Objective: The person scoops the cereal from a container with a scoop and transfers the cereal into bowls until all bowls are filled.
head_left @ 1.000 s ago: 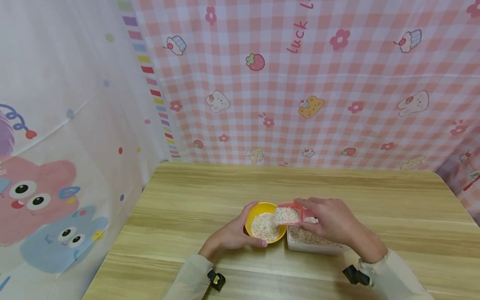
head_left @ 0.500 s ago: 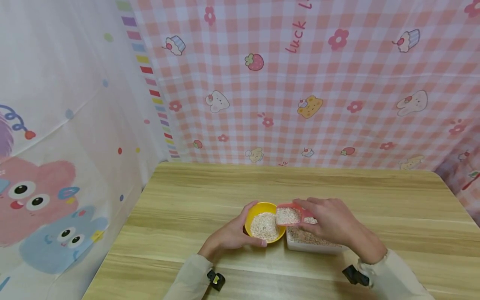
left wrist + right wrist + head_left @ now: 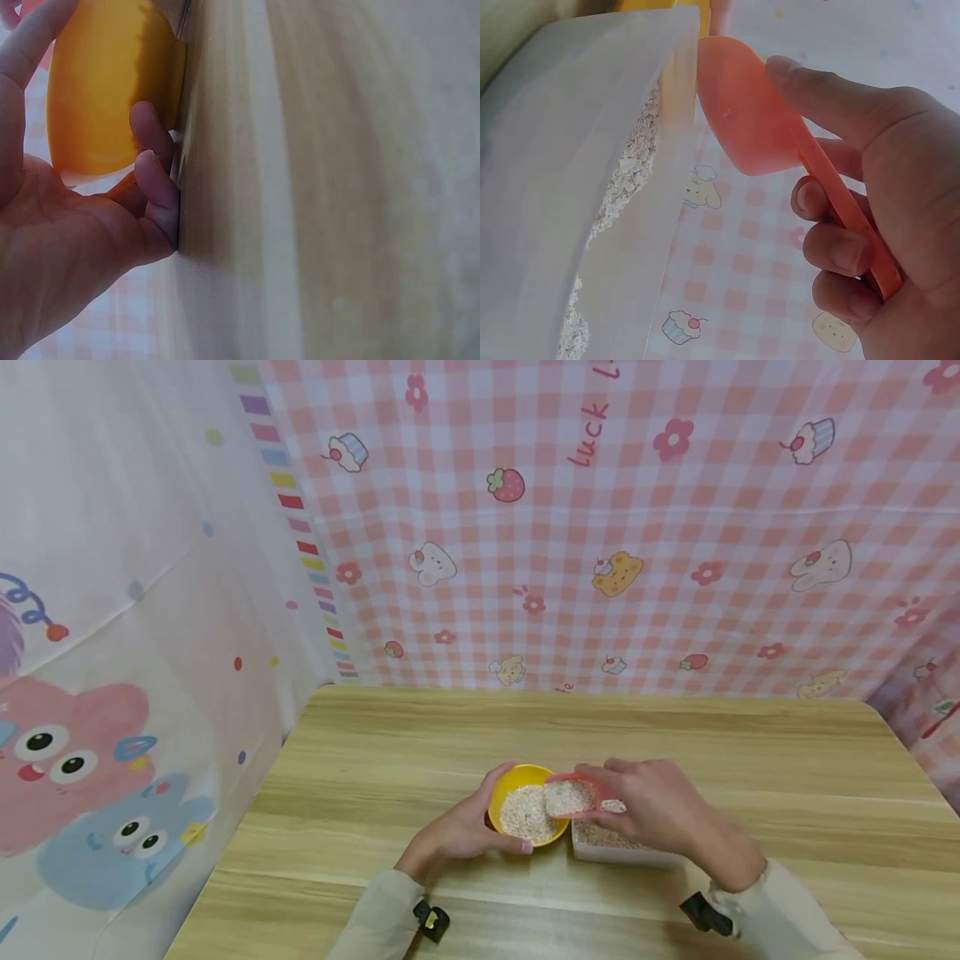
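Note:
My left hand (image 3: 468,822) grips a yellow bowl (image 3: 498,793) by its sides, thumb at the near rim and fingers around the far left. Pale flakes like oats (image 3: 525,814) lie in it. In the left wrist view the bowl (image 3: 105,82) stands on the table, with curled fingers (image 3: 154,184) under its side. My right hand (image 3: 656,802) holds a coral-pink scoop (image 3: 588,787) heaped with the same flakes, its lip over the bowl's right rim. The right wrist view shows the fingers wrapped round the scoop's handle (image 3: 847,206) and the thumb along its bowl.
Right of the bowl, partly under my right hand, stands a translucent plastic box (image 3: 626,857) of flakes. Both rest on a wood-grain table (image 3: 375,752). A pink checked cloth (image 3: 465,527) hangs behind its back edge, a white printed one (image 3: 187,610) at the left.
My right hand has shifted slightly left, bringing the scoop further over the bowl and tilting it a little. The left hand and bowl stay in place.

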Demonstrator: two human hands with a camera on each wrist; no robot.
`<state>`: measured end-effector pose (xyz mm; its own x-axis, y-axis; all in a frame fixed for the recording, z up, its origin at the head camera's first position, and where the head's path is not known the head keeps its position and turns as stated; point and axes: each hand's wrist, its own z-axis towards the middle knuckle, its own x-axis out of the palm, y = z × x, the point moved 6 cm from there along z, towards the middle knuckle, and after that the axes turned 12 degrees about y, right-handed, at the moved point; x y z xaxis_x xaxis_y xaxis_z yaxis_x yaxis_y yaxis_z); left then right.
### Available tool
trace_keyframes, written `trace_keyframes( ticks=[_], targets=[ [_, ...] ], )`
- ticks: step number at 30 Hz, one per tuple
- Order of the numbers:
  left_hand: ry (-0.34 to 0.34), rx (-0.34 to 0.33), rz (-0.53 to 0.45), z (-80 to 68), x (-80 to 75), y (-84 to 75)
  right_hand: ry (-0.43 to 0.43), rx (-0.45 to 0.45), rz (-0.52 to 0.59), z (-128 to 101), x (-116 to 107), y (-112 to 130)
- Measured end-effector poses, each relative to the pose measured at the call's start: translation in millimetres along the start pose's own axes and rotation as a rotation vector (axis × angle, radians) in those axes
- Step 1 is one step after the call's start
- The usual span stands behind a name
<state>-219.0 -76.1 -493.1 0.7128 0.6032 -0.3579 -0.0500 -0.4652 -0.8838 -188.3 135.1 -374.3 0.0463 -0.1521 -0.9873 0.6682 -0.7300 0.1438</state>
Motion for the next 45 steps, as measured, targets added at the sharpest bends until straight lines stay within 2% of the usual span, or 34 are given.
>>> trace_keyframes(
  ticks=[4,10,14,27,39,45],
  targets=[
    [-0.002,-0.010,-0.016,-0.5,0.0,0.2,-0.027,-0.040,-0.024,0.6,-0.7,4.9],
    [0.000,-0.009,-0.031,-1.1,0.5,0.0,-0.017,-0.058,-0.048,0.9,0.2,9.1],
    [0.002,-0.003,-0.035,-0.9,0.8,0.1,-0.049,-0.081,-0.081,2.0,-1.5,11.6],
    [-0.004,-0.023,-0.028,-1.9,0.3,0.7,-0.055,-0.083,-0.180,5.0,-6.9,17.3],
    [0.000,-0.012,-0.031,-1.3,-0.7,-0.5,-0.087,-0.109,-0.319,7.0,-9.7,24.9],
    [-0.008,-0.026,-0.013,-1.3,-0.9,1.6,-0.137,-0.141,-0.353,2.3,-16.6,24.5]
  ],
)
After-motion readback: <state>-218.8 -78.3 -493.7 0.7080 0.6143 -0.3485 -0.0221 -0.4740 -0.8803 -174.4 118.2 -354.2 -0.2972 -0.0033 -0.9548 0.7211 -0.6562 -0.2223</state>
